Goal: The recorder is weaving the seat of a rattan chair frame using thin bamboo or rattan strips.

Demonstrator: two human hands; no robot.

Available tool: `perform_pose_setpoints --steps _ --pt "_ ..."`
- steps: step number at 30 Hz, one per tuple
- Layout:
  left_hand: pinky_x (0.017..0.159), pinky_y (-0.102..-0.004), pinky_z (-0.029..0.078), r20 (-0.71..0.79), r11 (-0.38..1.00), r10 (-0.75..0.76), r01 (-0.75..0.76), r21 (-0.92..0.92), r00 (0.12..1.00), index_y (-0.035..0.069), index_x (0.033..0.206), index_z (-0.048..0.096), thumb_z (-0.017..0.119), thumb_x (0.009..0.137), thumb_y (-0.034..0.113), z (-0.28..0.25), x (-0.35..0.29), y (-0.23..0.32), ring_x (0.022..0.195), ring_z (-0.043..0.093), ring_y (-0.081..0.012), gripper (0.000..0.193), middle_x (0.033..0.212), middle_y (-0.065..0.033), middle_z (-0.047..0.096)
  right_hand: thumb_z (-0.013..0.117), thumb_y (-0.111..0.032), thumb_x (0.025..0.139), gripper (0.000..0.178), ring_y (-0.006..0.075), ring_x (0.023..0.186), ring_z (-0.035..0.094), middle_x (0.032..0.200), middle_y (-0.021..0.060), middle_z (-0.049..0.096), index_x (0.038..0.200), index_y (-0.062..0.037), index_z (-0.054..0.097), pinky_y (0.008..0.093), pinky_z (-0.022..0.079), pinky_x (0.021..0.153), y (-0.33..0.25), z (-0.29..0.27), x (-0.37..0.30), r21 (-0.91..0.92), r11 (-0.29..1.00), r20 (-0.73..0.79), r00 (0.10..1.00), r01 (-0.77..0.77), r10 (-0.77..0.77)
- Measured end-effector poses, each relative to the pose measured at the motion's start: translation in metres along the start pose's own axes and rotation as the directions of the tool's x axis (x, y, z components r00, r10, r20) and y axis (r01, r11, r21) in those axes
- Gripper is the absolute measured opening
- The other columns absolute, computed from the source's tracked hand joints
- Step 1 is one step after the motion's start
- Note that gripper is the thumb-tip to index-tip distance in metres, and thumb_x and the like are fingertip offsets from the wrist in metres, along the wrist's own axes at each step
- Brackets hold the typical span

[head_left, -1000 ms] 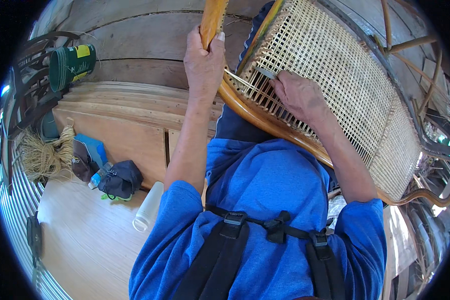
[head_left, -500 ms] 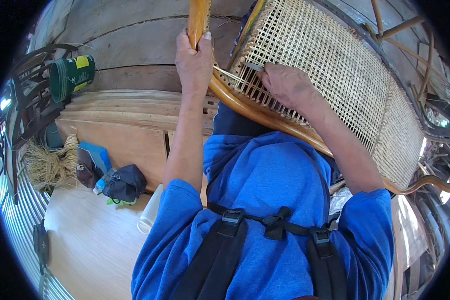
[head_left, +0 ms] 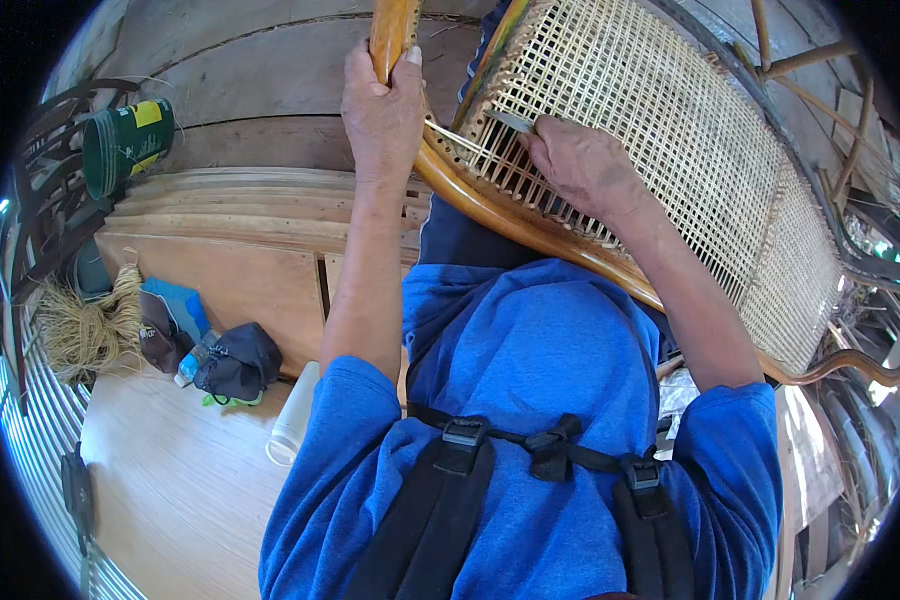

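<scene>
A curved wooden chair frame (head_left: 525, 222) with woven cane webbing (head_left: 660, 110) lies across my lap. My left hand (head_left: 383, 125) is closed around a varnished wooden arm (head_left: 392, 38) of the frame, at the upper middle. Over the webbing's left part, my right hand (head_left: 590, 170) pinches a thin, flat greyish tool (head_left: 511, 121), whose tip lies against the strands. Its far end is hidden under my fingers. Loose pale cane strands (head_left: 452, 138) run from the frame's holed edge toward the weave, where the open gaps are wider.
At the left, a green can (head_left: 126, 147) stands by dark curved metalwork. Below are a bundle of cane strands (head_left: 85, 325), a cap (head_left: 163, 335), a water bottle (head_left: 197, 358), a dark bag (head_left: 238, 363) and a white tumbler (head_left: 295, 418). Wooden poles (head_left: 808, 55) are at the upper right.
My right hand and the flat tool have shifted slightly right along the weave. The left hand keeps its hold. The background has slid a little left with my head.
</scene>
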State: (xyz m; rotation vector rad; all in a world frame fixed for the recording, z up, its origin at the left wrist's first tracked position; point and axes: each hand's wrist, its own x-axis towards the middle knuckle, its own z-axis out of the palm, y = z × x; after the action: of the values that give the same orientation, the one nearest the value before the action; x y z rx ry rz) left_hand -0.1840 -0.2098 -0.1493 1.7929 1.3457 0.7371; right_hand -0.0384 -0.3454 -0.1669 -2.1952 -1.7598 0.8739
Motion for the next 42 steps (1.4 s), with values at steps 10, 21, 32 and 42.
perform_pose_setpoints --steps 10,21,32,42 --pt "0.064 -0.0281 0.047 -0.013 0.999 0.038 -0.038 0.012 0.999 0.0 0.112 0.052 0.057 0.089 0.021 0.002 0.002 -0.008 0.071 0.059 -0.0136 0.032 0.084 -0.0083 0.06 0.04 -0.031 0.095 0.034 0.0361 0.08 0.062 0.083 0.0198 0.064 0.087 -0.0012 0.056 0.0452 0.051 0.074 -0.005 -0.009 0.001 0.007 1.0 0.063 0.998 -0.029 0.029" --pt "0.063 -0.0275 0.046 -0.018 0.999 0.024 -0.024 -0.023 1.0 0.0 0.109 0.053 0.058 0.089 0.024 0.003 0.001 -0.008 0.069 0.055 -0.0132 0.032 0.082 -0.0086 0.06 0.041 -0.03 0.094 0.032 0.0351 0.079 0.063 0.083 0.0196 0.064 0.089 -0.0017 0.056 0.0449 0.051 0.073 -0.003 -0.006 -0.004 -0.006 1.0 0.022 1.0 0.007 -0.007" --pt "0.068 -0.0314 0.046 -0.02 1.0 0.004 -0.004 -0.019 1.0 -0.003 0.104 0.054 0.057 0.088 0.025 0.002 0.0 -0.006 0.072 0.055 -0.0171 0.032 0.081 -0.0107 0.059 0.041 -0.028 0.094 0.031 0.0361 0.077 0.062 0.083 0.0189 0.062 0.088 -0.0013 0.055 0.0455 0.051 0.071 -0.008 -0.012 0.003 -0.013 1.0 0.069 0.998 0.0 0.001" --pt "0.062 -0.0319 0.046 0.028 0.999 -0.006 0.007 -0.051 1.0 -0.003 0.101 0.052 0.058 0.087 0.018 0.011 0.006 -0.008 0.067 0.055 -0.0174 0.026 0.076 -0.0107 0.056 0.047 -0.032 0.09 0.034 0.0301 0.071 0.054 0.074 0.0132 0.054 0.085 -0.0008 0.059 0.0414 0.044 0.067 0.028 -0.074 0.005 0.184 0.983 0.138 0.99 0.006 -0.032"
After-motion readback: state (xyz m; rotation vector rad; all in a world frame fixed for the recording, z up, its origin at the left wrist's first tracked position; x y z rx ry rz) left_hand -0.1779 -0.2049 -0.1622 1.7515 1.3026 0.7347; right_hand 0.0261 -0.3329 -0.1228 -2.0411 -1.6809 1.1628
